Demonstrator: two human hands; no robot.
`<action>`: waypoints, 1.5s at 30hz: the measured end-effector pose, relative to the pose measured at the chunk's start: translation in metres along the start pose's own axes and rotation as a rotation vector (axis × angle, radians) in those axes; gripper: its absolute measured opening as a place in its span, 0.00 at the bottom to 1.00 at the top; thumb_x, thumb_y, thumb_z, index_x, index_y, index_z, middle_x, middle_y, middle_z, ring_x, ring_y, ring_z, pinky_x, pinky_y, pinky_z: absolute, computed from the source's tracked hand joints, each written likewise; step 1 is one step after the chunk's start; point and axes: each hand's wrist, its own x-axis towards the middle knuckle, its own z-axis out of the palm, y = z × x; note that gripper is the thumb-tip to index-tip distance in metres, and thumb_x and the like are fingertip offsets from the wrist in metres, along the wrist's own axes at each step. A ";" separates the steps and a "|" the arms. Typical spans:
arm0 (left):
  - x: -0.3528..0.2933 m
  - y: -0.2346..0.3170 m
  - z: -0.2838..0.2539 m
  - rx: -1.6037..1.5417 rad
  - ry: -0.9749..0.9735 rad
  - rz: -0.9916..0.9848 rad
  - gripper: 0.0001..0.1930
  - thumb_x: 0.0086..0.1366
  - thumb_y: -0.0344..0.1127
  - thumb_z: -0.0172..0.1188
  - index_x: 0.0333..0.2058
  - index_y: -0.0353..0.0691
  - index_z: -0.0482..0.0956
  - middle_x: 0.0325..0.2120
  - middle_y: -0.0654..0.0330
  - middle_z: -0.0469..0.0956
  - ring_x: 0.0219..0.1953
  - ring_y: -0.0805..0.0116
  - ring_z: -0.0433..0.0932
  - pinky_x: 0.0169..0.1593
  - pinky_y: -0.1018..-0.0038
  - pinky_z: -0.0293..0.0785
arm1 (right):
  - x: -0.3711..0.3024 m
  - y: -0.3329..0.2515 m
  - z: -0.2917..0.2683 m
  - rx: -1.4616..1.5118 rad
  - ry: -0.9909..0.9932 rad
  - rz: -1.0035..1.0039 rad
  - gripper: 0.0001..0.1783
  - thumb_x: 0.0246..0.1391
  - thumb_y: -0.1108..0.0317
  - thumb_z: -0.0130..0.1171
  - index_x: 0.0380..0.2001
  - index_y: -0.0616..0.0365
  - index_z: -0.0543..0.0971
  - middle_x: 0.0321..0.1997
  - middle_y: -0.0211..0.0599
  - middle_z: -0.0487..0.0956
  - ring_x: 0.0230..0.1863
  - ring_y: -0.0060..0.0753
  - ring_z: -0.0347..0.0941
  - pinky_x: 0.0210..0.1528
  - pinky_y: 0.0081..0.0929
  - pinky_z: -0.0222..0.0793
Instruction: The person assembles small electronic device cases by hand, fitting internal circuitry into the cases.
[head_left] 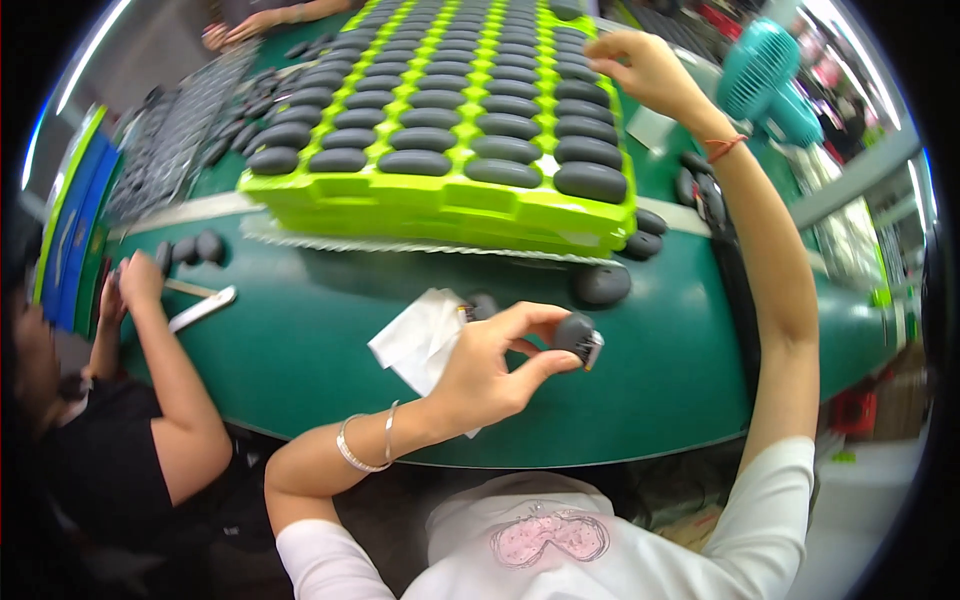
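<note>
My left hand [490, 375], with bracelets at the wrist, pinches a small dark grey rounded case [574, 334] above the green table. A silver, shiny part shows at the case's right side. Up at the right edge of a bright green tray [400, 205], my right hand [645, 75] has its fingers bent and slightly apart. Its fingertips are beside the rightmost row of dark oval pieces [590, 180], and nothing shows between them. Rows of such pieces fill the tray's top. Near my left hand lie a white cloth or paper [415, 340] and another dark piece [482, 305], partly hidden.
Loose dark pieces [602, 286] lie by the tray's right front corner. A teal fan [765, 75] stands at the right. At the left, a co-worker's hands [140, 280] are near more pieces and a white-handled tool [203, 309]. Another person's hands [250, 28] show at far left.
</note>
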 end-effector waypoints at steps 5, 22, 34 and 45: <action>0.000 -0.006 0.006 0.067 -0.021 0.161 0.16 0.56 0.33 0.67 0.43 0.36 0.76 0.32 0.55 0.81 0.32 0.64 0.79 0.35 0.72 0.75 | 0.004 0.040 0.012 -0.001 -0.242 0.073 0.17 0.41 0.76 0.62 0.39 0.66 0.81 0.38 0.49 0.82 0.38 0.43 0.79 0.46 0.33 0.72; -0.011 0.000 0.002 0.052 -0.020 0.188 0.13 0.57 0.31 0.65 0.38 0.32 0.75 0.28 0.54 0.82 0.28 0.64 0.81 0.31 0.72 0.76 | -0.033 0.022 -0.011 0.467 0.131 0.284 0.18 0.59 0.72 0.55 0.52 0.65 0.72 0.44 0.35 0.77 0.48 0.25 0.72 0.54 0.22 0.65; 0.003 -0.014 0.001 -0.284 0.076 -0.105 0.15 0.59 0.27 0.64 0.44 0.30 0.75 0.34 0.56 0.81 0.36 0.71 0.81 0.41 0.76 0.77 | -0.192 -0.201 -0.013 1.532 0.072 0.854 0.33 0.59 0.65 0.57 0.63 0.64 0.58 0.50 0.50 0.75 0.44 0.40 0.79 0.40 0.27 0.76; 0.010 -0.003 -0.004 -0.268 0.045 -0.273 0.18 0.64 0.29 0.61 0.51 0.30 0.70 0.42 0.55 0.79 0.41 0.72 0.78 0.43 0.76 0.76 | -0.219 -0.184 0.012 1.750 -0.023 0.852 0.39 0.58 0.66 0.60 0.67 0.58 0.54 0.54 0.48 0.71 0.50 0.43 0.76 0.50 0.34 0.76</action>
